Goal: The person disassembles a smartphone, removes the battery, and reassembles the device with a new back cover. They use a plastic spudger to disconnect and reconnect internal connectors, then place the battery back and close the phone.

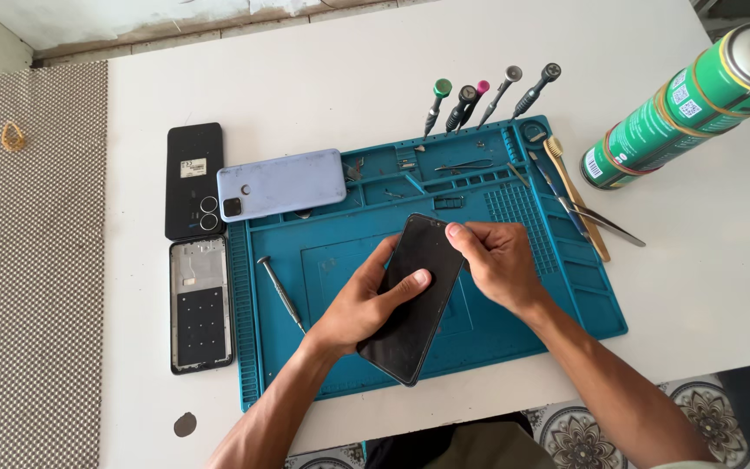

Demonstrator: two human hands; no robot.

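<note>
**Holding a dark phone over the blue mat**

Looking down, we see the left hand (366,304) cradling a black phone (414,300) from beneath, its grip clamped on the phone with the thumb lying across the glass. The right hand (496,265) comes in from 4 o'clock; its fingertips (455,231) are pinched together on the phone's upper right edge. The phone is tilted, its top toward 1 o'clock, and sits above the middle of the blue repair mat (566,304) on the white worktop (705,278).

At 9 o'clock from the phone a lone screwdriver (280,291) lies on the mat. At 11 o'clock we find a pale lilac phone (284,184) face down, overlapping the mat's corner, with a black back cover (194,178) just beside it and a bare phone frame (200,304) below that.

At 12 o'clock four precision screwdrivers (479,102) fan out over the mat's top edge. Toward 2 o'clock tweezers (596,221) and a tan pry tool (575,198) lie at the mat's right edge, and a green spray can (696,95) lies on its side beyond them.
</note>
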